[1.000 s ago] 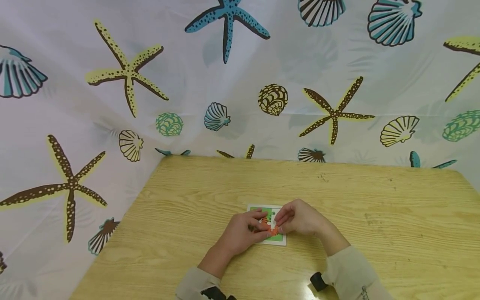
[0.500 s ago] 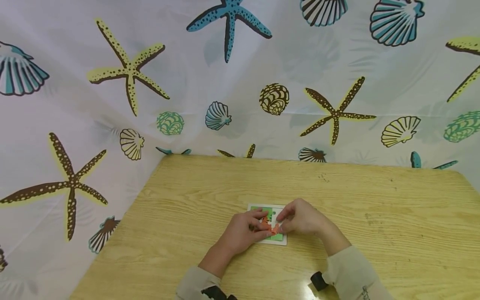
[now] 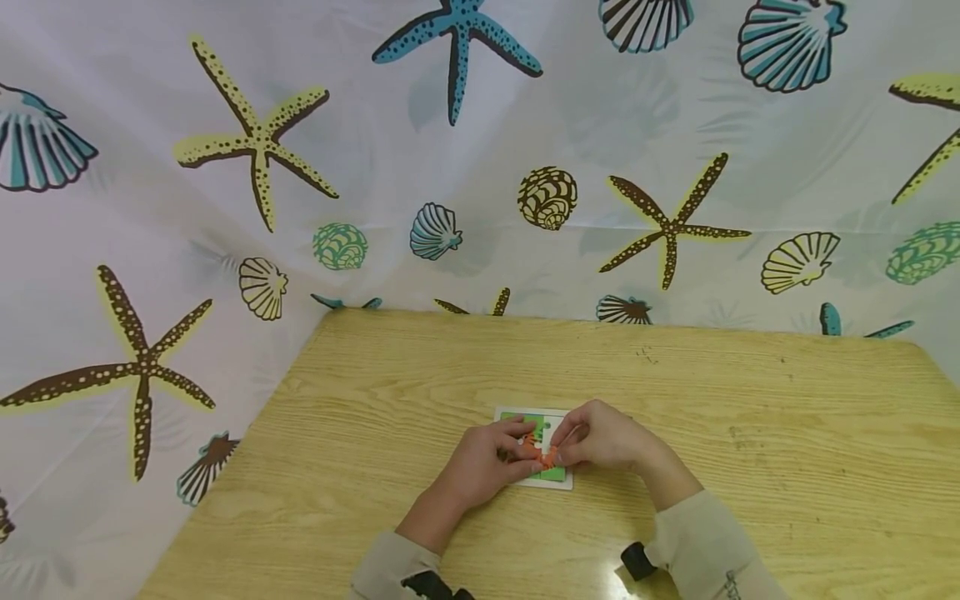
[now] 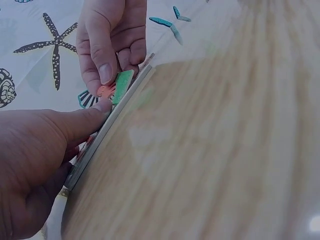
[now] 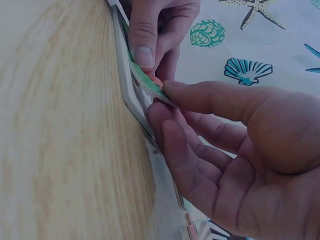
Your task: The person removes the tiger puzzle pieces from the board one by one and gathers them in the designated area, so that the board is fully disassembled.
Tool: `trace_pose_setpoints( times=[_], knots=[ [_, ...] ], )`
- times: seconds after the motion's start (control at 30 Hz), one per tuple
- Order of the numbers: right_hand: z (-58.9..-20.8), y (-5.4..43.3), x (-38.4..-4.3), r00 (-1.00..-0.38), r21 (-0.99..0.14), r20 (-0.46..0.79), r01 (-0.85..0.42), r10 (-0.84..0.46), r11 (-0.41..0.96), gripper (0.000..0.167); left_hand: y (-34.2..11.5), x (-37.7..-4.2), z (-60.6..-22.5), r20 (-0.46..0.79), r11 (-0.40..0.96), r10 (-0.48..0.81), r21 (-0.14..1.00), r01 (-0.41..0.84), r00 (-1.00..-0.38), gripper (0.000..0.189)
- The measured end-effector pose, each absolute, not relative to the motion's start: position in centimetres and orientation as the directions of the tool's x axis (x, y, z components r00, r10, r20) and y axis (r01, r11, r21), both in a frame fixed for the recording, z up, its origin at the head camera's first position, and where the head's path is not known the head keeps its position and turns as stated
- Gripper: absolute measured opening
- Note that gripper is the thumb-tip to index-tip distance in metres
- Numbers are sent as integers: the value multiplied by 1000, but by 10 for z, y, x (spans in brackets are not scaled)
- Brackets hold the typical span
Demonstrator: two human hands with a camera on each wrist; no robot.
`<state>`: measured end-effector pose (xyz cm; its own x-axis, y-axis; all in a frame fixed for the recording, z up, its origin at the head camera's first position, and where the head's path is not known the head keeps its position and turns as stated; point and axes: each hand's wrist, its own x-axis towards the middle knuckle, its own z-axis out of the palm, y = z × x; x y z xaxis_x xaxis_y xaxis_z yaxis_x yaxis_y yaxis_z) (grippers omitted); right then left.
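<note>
A small jigsaw puzzle in a white-rimmed tray [image 3: 566,485] lies on the wooden table, its picture green with an orange figure. My left hand [image 3: 483,467] rests over the left part, fingers spread, fingertips pressing on the pieces and hiding much of them. At the right edge my right hand [image 3: 603,437] pinches a green and orange puzzle piece [image 4: 123,86] between thumb and fingers. The right wrist view shows that puzzle piece [image 5: 145,82] tilted up above the tray rim [image 5: 131,102], with the left thumb [image 5: 144,56] right at its far end. White tray bottom shows near the upper right.
The wooden table [image 3: 750,433] extends around the tray on all sides. Behind it and to the left hangs a white cloth [image 3: 480,167] printed with starfish and shells. Black wrist straps [image 3: 637,562] sit at the beige sleeves [image 3: 708,542].
My right fingers have shifted slightly at the tray's right side, and the pinched puzzle piece has changed its tilt a little. The left hand and the tray have stayed in place.
</note>
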<state>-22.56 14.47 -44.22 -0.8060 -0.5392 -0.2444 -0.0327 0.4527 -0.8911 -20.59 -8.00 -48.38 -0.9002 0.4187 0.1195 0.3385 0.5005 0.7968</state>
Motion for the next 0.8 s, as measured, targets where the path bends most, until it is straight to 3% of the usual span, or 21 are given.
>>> trace_pose_setpoints(
  times=[0.23,0.53,0.8],
  knots=[
    [-442,146,-225,-789,-914,-272,32,-551,406,16,-80,-207,-485,127,512,419,785,350,-899,15],
    [-439,151,-227,-789,-919,-251,12,-560,394,21,-80,-207,-486,127,518,414,781,348,-901,16],
    [-438,156,-231,-825,-896,-257,8,-503,444,25,-80,-208,-487,134,513,414,782,353,-900,17]
  ],
)
